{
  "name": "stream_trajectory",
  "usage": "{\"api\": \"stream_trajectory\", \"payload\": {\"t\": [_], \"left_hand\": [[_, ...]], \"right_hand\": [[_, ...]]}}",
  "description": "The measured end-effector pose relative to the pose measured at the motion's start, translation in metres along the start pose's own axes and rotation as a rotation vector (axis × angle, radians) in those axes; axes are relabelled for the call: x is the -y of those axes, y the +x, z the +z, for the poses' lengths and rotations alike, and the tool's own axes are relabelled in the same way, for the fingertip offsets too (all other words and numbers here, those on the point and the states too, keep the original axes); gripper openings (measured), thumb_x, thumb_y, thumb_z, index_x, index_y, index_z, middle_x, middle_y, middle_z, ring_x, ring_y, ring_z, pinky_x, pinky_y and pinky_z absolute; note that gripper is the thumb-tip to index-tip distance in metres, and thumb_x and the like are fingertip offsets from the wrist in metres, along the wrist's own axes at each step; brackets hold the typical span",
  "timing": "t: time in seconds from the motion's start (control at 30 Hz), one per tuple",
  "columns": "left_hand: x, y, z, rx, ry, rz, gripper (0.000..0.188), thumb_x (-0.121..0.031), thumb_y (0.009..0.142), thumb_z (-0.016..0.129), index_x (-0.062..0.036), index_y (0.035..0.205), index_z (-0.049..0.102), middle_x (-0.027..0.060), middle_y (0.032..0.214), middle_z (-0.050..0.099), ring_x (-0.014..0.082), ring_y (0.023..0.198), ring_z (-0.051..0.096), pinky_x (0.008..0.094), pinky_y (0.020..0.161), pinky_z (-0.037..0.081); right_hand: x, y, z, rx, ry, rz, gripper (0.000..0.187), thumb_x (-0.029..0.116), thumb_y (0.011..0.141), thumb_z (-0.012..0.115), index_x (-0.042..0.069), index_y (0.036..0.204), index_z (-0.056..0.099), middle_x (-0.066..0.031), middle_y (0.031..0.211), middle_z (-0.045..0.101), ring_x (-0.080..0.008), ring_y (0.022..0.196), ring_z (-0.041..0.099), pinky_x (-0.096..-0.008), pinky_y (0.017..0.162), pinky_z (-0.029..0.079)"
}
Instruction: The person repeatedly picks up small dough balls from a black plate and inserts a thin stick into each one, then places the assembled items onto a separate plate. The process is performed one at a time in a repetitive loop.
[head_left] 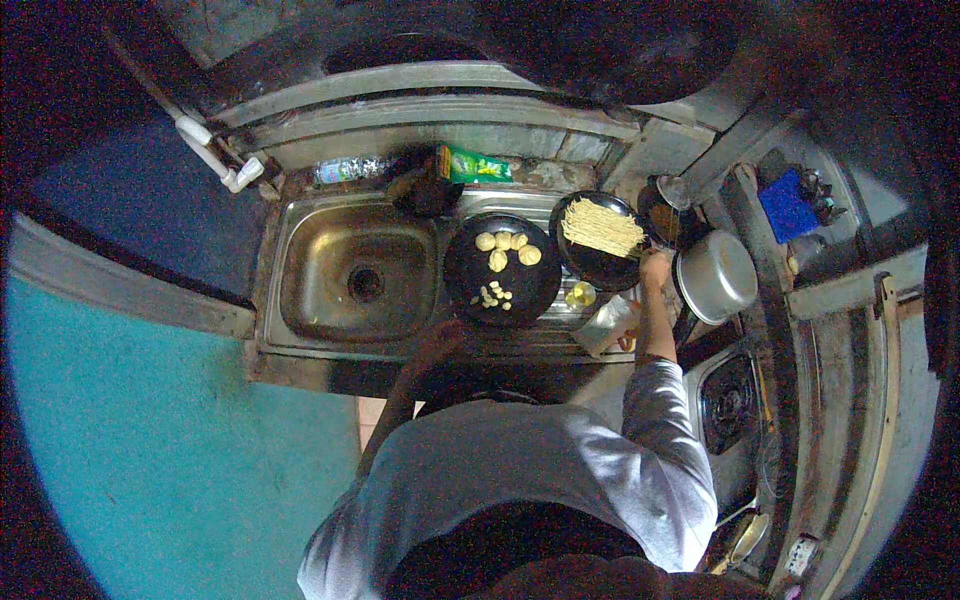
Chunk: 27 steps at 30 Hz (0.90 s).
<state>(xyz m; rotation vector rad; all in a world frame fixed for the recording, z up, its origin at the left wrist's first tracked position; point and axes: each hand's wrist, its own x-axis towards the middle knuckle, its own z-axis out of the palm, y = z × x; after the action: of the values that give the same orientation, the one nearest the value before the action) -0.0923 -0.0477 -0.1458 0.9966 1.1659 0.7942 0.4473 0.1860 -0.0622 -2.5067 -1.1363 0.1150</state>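
Note:
My right hand point(655, 268) has its fingers drawn together at the right rim of a black plate point(572, 262) bearing a flat block of pale noodles point(603, 227). What it grips there is too small to make out. In shadow, my left hand point(442, 338) is by the lower left edge of a round black pan point(470, 285); its fingers are not clear. Several pale round lumps point(498, 262) lie in that pan, with smaller whitish pieces point(492, 295) below them. Between pan and plate stands a small cup of yellow liquid point(580, 294).
A silver pot point(722, 278) and a dark bowl point(664, 222) stand right of the noodles. Left is a steel sink point(290, 290). Behind lie a clear bottle point(348, 169) and a green packet point(480, 166). A clear bag point(605, 326) is in front; a stove point(728, 400) is lower right.

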Motion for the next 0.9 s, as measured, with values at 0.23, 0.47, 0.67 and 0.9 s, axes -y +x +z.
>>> {"api": "stream_trajectory", "payload": {"t": [0.23, 0.47, 0.67, 0.9], "left_hand": [[-0.043, -0.031, 0.02, -0.235, 0.276, 0.087, 0.048, -0.026, 0.085, 0.066, -0.0055, 0.125, 0.05, 0.0092, 0.111, 0.061, 0.0197, 0.101, 0.058, 0.0357, 0.09, 0.047], [-0.051, -0.023, 0.009, -0.139, 0.225, 0.061, 0.043, -0.033, 0.085, 0.065, -0.0063, 0.118, 0.056, 0.0081, 0.111, 0.062, 0.0203, 0.101, 0.058, 0.0355, 0.091, 0.046], [-0.124, -0.032, 0.027, -0.189, 0.324, -0.057, 0.037, -0.034, 0.087, 0.063, -0.0077, 0.112, 0.06, 0.0082, 0.105, 0.064, 0.018, 0.098, 0.06, 0.0342, 0.087, 0.047], [-0.14, -0.045, 0.006, -0.162, 0.255, -0.135, 0.035, -0.036, 0.089, 0.058, -0.0092, 0.112, 0.061, 0.008, 0.106, 0.064, 0.0189, 0.095, 0.06, 0.0337, 0.085, 0.047]], "right_hand": [[0.027, -0.036, -0.031, 0.001, -0.004, -0.116, 0.025, 0.025, 0.081, 0.057, 0.009, 0.098, 0.068, -0.0215, 0.093, 0.066, -0.0373, 0.087, 0.065, -0.0467, 0.075, 0.052], [0.081, -0.088, -0.044, 0.073, 0.058, -0.642, 0.023, 0.019, 0.079, 0.061, 0.004, 0.094, 0.068, -0.0217, 0.085, 0.066, -0.0358, 0.079, 0.065, -0.0428, 0.071, 0.051], [0.117, -0.236, 0.025, 0.501, 0.138, -1.044, 0.021, 0.022, 0.075, 0.069, 0.01, 0.091, 0.072, -0.0173, 0.082, 0.067, -0.0308, 0.073, 0.066, -0.039, 0.072, 0.053], [0.145, -0.287, -0.004, 0.503, 0.012, -0.856, 0.014, 0.018, 0.077, 0.067, 0.007, 0.085, 0.068, -0.0166, 0.081, 0.066, -0.0334, 0.078, 0.065, -0.0413, 0.07, 0.052]]}}
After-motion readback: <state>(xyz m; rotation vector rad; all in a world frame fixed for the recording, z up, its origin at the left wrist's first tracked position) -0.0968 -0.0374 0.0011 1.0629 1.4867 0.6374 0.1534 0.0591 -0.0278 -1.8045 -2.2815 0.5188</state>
